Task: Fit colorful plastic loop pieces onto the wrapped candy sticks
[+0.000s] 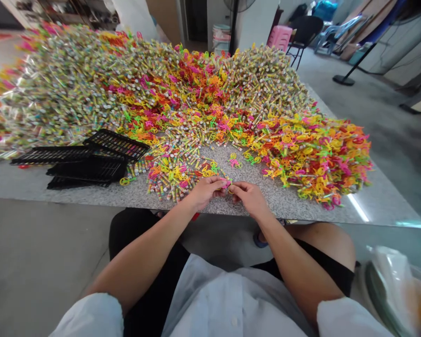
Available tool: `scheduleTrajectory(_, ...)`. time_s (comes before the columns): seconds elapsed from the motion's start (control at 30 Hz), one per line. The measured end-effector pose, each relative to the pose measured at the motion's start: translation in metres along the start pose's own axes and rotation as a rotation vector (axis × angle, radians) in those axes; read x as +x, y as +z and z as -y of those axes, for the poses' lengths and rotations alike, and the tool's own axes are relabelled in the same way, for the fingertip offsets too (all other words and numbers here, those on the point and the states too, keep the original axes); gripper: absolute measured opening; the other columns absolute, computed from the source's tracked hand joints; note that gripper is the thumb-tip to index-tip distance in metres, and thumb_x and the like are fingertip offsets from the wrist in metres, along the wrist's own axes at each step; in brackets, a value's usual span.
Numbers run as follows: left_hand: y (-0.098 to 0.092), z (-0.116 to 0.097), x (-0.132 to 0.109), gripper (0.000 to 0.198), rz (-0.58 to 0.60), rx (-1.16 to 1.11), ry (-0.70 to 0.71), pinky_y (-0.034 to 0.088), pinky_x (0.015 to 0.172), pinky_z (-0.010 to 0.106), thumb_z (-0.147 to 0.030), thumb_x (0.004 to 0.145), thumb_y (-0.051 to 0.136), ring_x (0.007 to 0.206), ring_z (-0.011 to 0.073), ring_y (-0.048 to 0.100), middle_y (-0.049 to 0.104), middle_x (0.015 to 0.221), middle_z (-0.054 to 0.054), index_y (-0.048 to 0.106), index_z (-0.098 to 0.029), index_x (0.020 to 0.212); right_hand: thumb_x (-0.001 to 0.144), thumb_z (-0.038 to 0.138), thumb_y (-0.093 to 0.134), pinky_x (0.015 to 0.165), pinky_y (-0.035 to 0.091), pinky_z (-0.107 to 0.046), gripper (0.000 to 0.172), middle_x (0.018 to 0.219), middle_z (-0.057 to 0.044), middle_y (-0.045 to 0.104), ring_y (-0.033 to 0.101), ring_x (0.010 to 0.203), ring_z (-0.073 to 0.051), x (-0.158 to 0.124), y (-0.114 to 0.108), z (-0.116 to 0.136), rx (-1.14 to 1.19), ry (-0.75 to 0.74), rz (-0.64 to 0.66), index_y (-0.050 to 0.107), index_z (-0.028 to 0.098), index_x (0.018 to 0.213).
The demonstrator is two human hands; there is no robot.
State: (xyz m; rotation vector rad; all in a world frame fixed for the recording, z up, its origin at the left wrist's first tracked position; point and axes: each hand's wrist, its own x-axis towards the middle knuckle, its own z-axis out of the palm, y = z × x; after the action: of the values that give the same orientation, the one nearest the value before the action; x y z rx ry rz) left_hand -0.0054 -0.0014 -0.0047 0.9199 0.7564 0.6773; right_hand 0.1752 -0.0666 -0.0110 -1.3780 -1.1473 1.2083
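Observation:
My left hand (205, 191) and my right hand (249, 196) meet near the front edge of the speckled granite table (294, 199). Both pinch one small pink and yellow plastic piece (228, 184) between their fingertips. Just beyond my left hand lies a small heap of coloured tubes and rings (177, 175). A huge pile of tubes with pink, orange, yellow and green plastic rings (203, 98) covers the rest of the table.
Several black plastic trays (91, 161) lie stacked at the left of the table, one holding coloured tubes. Loose rings (235, 162) lie ahead of my hands. Chairs and a pink stool (279, 37) stand behind the table. A plastic bag (396, 281) sits at my right.

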Motion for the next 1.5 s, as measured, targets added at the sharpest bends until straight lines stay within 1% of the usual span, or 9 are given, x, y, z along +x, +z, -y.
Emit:
scheduleTrajectory(0.17,0.004,0.003,-0.001,0.031,-0.048,0.002,0.036,0.05,0.068,0.027,-0.037,0.071,0.084,0.067,0.011,0.058,0.066,0.075,0.003,0.074,-0.012,0.087,0.087,0.051,0.065,0.06,0.047,-0.03,0.037,0.067,-0.003,0.07,0.062,0.059,-0.018,-0.005,0.007,0.009,-0.234,-0.047,-0.093,0.077,0.019,0.099)
scheduleTrajectory(0.37,0.013,0.012,-0.002,0.026,-0.126,0.038,0.128,0.049,0.07,0.027,-0.036,0.073,0.08,0.068,0.0123,0.06,0.067,0.073,0.003,0.075,-0.013,0.084,0.091,0.051,0.061,0.074,0.048,-0.034,0.035,0.089,-0.007,0.075,0.066,0.079,-0.023,-0.011,0.014,0.007,-0.504,-0.222,-0.291,0.077,0.021,0.096)
scheduleTrajectory(0.5,0.006,0.007,-0.003,0.028,-0.06,0.026,0.087,0.049,0.07,0.027,-0.036,0.073,0.081,0.07,0.0128,0.061,0.068,0.077,0.005,0.076,-0.012,0.086,0.085,0.053,0.069,0.064,0.05,-0.032,0.035,0.077,-0.005,0.072,0.062,0.064,-0.019,-0.006,0.006,0.004,-0.192,-0.035,-0.098,0.077,0.02,0.096)
scheduleTrajectory(0.6,-0.002,0.0,-0.004,0.03,0.05,0.041,0.014,0.049,0.07,0.028,-0.036,0.073,0.082,0.071,0.0127,0.061,0.068,0.078,0.005,0.075,-0.012,0.089,0.079,0.05,0.077,0.058,0.051,-0.03,0.034,0.079,-0.005,0.071,0.058,0.058,-0.015,-0.003,-0.005,0.003,0.136,0.146,0.124,0.077,0.018,0.091)
scheduleTrajectory(0.67,-0.005,-0.003,-0.004,0.029,0.084,0.037,-0.013,0.05,0.071,0.027,-0.036,0.074,0.083,0.071,0.0123,0.061,0.067,0.079,0.005,0.075,-0.012,0.089,0.078,0.046,0.081,0.057,0.052,-0.029,0.03,0.081,-0.005,0.071,0.057,0.058,-0.013,-0.003,-0.011,0.001,0.239,0.194,0.187,0.076,0.018,0.088)
scheduleTrajectory(1.13,-0.012,-0.02,-0.009,0.034,0.145,0.084,-0.082,0.051,0.068,0.027,-0.034,0.073,0.084,0.072,0.0118,0.062,0.067,0.085,0.004,0.07,-0.014,0.097,0.076,0.049,0.082,0.057,0.053,-0.027,0.034,0.081,-0.004,0.072,0.06,0.058,-0.012,0.001,-0.008,0.002,0.272,0.203,0.218,0.073,0.019,0.09)
scheduleTrajectory(1.3,-0.025,-0.029,-0.004,0.029,-0.049,-0.001,0.078,0.048,0.06,0.022,-0.028,0.072,0.084,0.062,0.0087,0.059,0.063,0.074,0.001,0.064,-0.015,0.089,0.087,0.058,0.064,0.06,0.053,-0.032,0.041,0.086,-0.006,0.073,0.066,0.065,-0.018,0.028,-0.007,0.007,-0.072,0.082,0.139,0.073,0.02,0.1)
scheduleTrajectory(1.4,-0.032,-0.033,0.0,0.028,-0.145,-0.067,0.098,0.049,0.058,0.023,-0.028,0.07,0.085,0.065,0.0104,0.061,0.064,0.076,0.002,0.064,-0.015,0.084,0.086,0.048,0.066,0.073,0.052,-0.035,0.03,0.091,-0.006,0.073,0.066,0.076,-0.02,0.056,-0.001,0.003,-0.547,-0.161,-0.071,0.074,0.022,0.097)
scheduleTrajectory(1.5,-0.036,-0.035,0.001,0.028,-0.226,-0.124,0.085,0.047,0.054,0.023,-0.027,0.068,0.085,0.062,0.0108,0.06,0.064,0.075,0.001,0.064,-0.016,0.082,0.082,0.035,0.07,0.085,0.048,-0.035,0.017,0.096,-0.009,0.072,0.065,0.091,-0.022,0.078,0.011,-0.004,-0.876,-0.298,-0.143,0.074,0.021,0.09)
